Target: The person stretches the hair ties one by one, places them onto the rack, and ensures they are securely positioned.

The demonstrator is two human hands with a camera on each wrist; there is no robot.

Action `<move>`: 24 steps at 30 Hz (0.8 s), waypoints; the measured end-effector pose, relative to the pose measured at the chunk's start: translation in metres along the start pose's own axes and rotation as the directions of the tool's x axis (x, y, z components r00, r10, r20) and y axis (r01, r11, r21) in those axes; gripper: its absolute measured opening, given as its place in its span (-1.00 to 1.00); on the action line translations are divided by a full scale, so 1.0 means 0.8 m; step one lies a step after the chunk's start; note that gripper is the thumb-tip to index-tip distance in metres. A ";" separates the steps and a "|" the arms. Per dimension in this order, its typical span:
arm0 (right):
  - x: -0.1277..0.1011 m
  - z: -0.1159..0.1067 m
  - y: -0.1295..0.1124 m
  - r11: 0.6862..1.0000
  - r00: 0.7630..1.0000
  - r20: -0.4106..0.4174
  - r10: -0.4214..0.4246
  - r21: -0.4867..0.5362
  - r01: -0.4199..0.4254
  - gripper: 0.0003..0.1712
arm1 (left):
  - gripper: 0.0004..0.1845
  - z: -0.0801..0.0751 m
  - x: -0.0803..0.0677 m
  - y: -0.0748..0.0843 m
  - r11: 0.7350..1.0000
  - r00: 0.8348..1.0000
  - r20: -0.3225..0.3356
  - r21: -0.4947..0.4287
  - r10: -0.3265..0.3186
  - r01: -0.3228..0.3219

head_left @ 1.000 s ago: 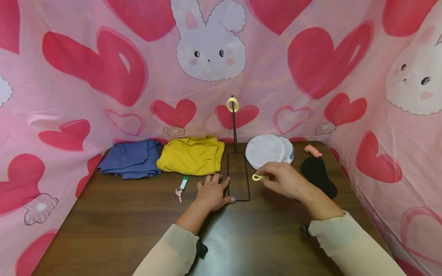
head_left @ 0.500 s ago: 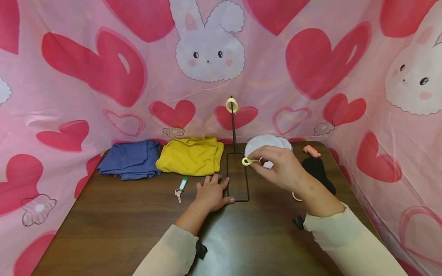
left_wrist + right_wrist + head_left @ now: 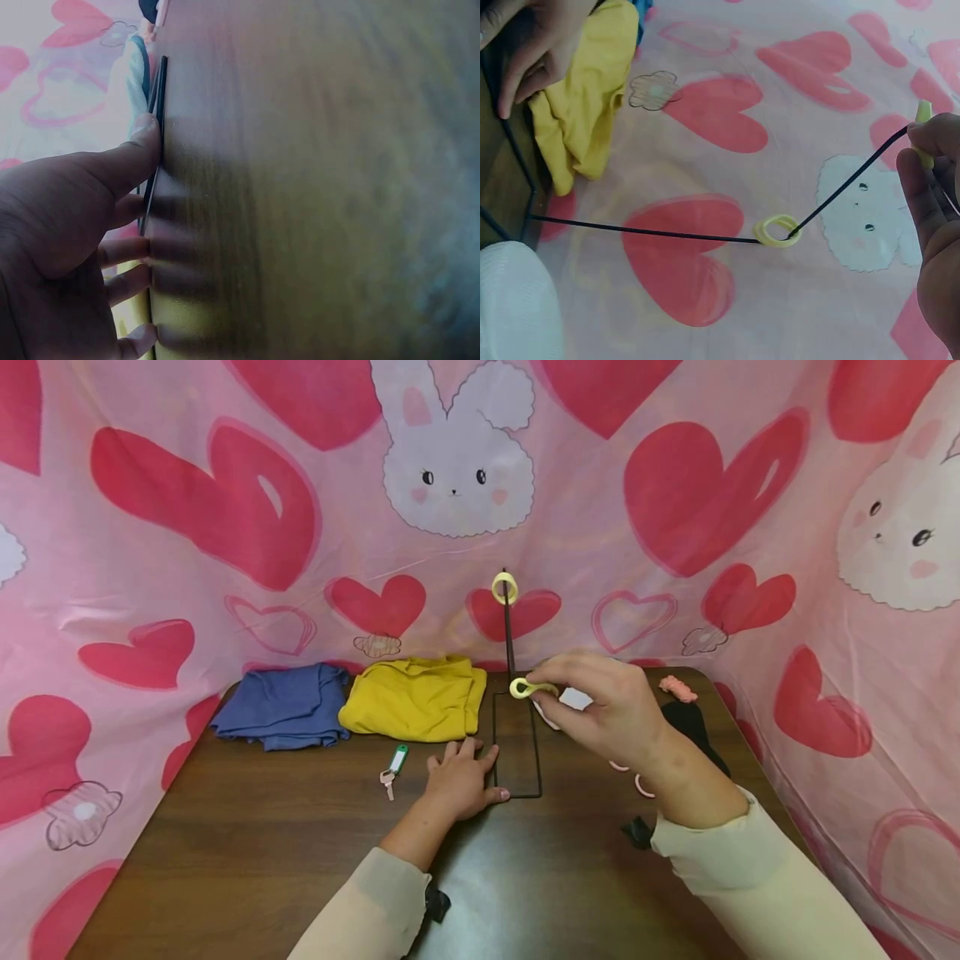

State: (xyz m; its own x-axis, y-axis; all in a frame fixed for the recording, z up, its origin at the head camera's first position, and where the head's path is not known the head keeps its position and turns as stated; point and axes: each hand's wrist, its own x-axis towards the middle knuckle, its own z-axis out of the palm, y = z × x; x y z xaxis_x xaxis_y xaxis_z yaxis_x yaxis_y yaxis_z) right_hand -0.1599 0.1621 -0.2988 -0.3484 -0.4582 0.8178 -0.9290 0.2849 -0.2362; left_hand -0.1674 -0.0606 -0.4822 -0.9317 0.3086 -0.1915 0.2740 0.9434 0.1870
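My right hand [image 3: 611, 710] pinches a pale yellow hair tie [image 3: 522, 687] between thumb and fingers. In the right wrist view this hair tie [image 3: 925, 112] is at the free tip of the bent arm of a black wire stand [image 3: 851, 184]. A second yellow hair tie [image 3: 778, 230] hangs at the bend in the stand, high above its rectangular base [image 3: 540, 768]. My left hand [image 3: 461, 781] lies spread on the table, fingers straight, its thumb and a fingertip at the left side of the base. The left wrist view shows this hand [image 3: 82, 217] against the black wire.
Left of the stand lie folded yellow cloth [image 3: 416, 697], folded blue cloth [image 3: 281, 706] and a key [image 3: 387, 782] with a green tag. On the right are white round items [image 3: 517, 307], a black cloth item [image 3: 693, 731], a coral bundle [image 3: 677, 687] and pale pink rings [image 3: 645, 786].
My right hand has moved up and left with the hair tie, from beside the base to the stand's arm, exposing the pink rings. The left hand has stayed in place.
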 end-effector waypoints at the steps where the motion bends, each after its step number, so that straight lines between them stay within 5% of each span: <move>1: 0.002 -0.001 -0.001 1.000 1.000 -0.004 -0.012 -0.008 0.012 -0.72 | -0.11 0.000 0.000 0.000 1.000 1.000 0.001 0.000 0.001 -0.001; 10: 0.009 0.005 0.003 0.995 0.999 -0.023 -0.024 -0.093 0.021 -0.65 | -0.11 -0.001 0.000 0.000 1.000 1.000 0.007 -0.002 0.006 -0.006; 24: 0.011 0.021 0.045 0.985 0.994 -0.006 0.108 -0.131 -0.108 -0.71 | -0.10 0.001 0.001 0.000 1.000 1.000 0.003 -0.004 -0.003 0.003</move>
State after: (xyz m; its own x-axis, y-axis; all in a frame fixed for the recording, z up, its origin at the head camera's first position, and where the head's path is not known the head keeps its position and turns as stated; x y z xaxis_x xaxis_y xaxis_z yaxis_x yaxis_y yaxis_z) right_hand -0.1988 0.1546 -0.3087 -0.4458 -0.4197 0.7906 -0.8616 0.4407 -0.2519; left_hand -0.1681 -0.0604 -0.4832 -0.9317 0.3066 -0.1949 0.2708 0.9437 0.1900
